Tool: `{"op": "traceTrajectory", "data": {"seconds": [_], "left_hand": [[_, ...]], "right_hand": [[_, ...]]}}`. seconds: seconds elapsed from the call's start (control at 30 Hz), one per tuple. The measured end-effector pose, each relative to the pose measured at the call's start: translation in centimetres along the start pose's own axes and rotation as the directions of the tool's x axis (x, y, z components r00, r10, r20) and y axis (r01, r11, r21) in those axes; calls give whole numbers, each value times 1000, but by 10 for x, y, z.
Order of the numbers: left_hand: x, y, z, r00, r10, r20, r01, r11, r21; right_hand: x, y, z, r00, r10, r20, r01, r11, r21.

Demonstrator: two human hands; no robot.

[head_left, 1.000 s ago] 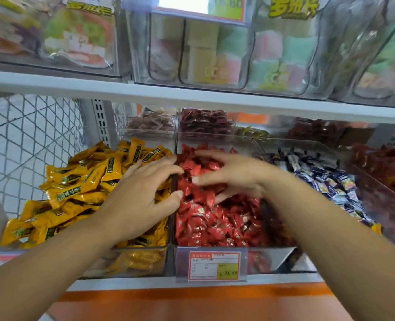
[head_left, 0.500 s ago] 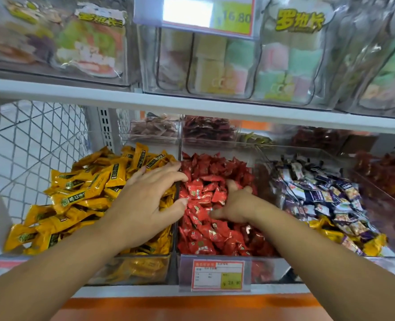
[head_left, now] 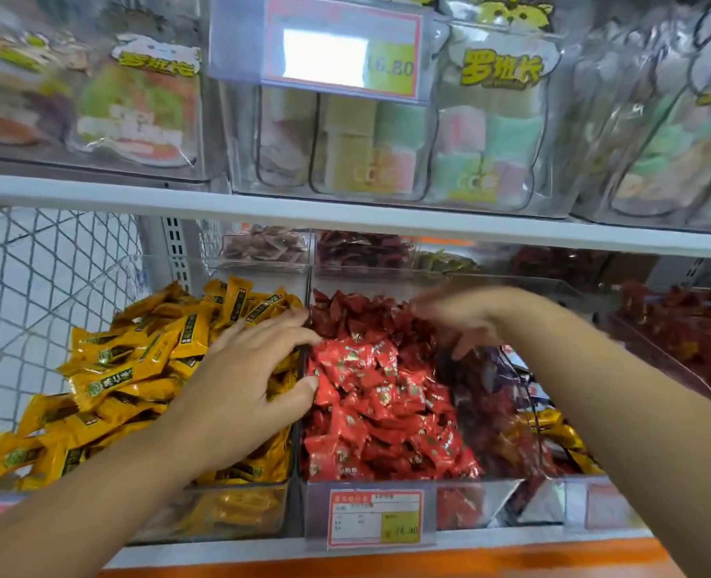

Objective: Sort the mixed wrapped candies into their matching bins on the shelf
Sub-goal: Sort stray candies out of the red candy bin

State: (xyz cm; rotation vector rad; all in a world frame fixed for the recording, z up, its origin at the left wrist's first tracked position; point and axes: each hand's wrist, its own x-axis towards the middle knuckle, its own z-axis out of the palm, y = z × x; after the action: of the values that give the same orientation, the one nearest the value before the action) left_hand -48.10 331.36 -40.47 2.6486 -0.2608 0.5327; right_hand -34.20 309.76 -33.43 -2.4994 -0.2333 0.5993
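Three clear bins stand side by side on the lower shelf. The left one holds yellow wrapped candies (head_left: 136, 369), the middle one red wrapped candies (head_left: 378, 410). The third bin (head_left: 508, 410) shows dark purple wrappers with some yellow ones, largely hidden by my right forearm. My left hand (head_left: 249, 377) rests on the yellow pile at the divider, its fingers spread and its fingertips at the edge of the red pile. My right hand (head_left: 458, 314) is blurred above the back of the red bin, fingers stretched leftward, with nothing visible in it.
A white upper shelf board (head_left: 345, 219) hangs just above the bins, carrying clear boxes of pastel sweets. Wire mesh (head_left: 45, 285) closes the left side. A bin of dark red candies (head_left: 679, 331) stands at the far right. A price tag (head_left: 374, 519) fronts the red bin.
My right hand lifted out of the middle of the red pile and moved back and up, opening out. My left hand stayed on the yellow pile at the divider.
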Motion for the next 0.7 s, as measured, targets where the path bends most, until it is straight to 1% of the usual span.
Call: {"op": "traceTrajectory", "data": {"seconds": [0.07,0.1,0.13,0.27,0.33,0.4,0.43,0.47,0.53,0.57,0.6,0.63,0.7], "left_hand": [[1,0,0,1000,1,-2,-1,1000,-3],[2,-1,0,1000,0,-3,0,1000,-2],[2,0,0,1000,1,-4,-1,1000,-1],[3,0,0,1000,-2,7,2,1000,12],[3,0,0,1000,-1,7,1,1000,17],[2,0,0,1000,-1,2,1,1000,13],[2,0,0,1000,1,0,-1,1000,10],[2,0,0,1000,3,-2,-2,1000,8],[2,1,0,1000,6,-4,-5,1000,8],[2,1,0,1000,3,-4,-3,1000,9],[1,1,0,1000,0,-3,0,1000,10],[1,1,0,1000,-2,0,2,1000,11],[0,1,0,1000,-2,6,2,1000,14]], "right_hand": [[10,-7,8,999,9,-47,-15,991,-130],[13,-11,14,997,-29,-73,15,984,-177],[15,-14,21,997,-48,-63,36,981,-189],[20,-13,40,992,4,129,13,991,-133],[21,-6,42,987,-22,159,51,982,-183],[11,1,39,982,-85,169,126,961,-245],[4,4,35,971,-124,206,173,956,-237],[-5,6,28,952,-139,273,203,953,-224],[-21,5,7,907,-138,398,227,956,-186],[-24,3,-6,899,-147,412,231,959,-163],[-21,1,-18,913,-163,374,230,963,-143],[-16,-2,-27,941,-182,287,224,967,-120],[5,-4,-37,983,-153,98,162,983,-89]]}}
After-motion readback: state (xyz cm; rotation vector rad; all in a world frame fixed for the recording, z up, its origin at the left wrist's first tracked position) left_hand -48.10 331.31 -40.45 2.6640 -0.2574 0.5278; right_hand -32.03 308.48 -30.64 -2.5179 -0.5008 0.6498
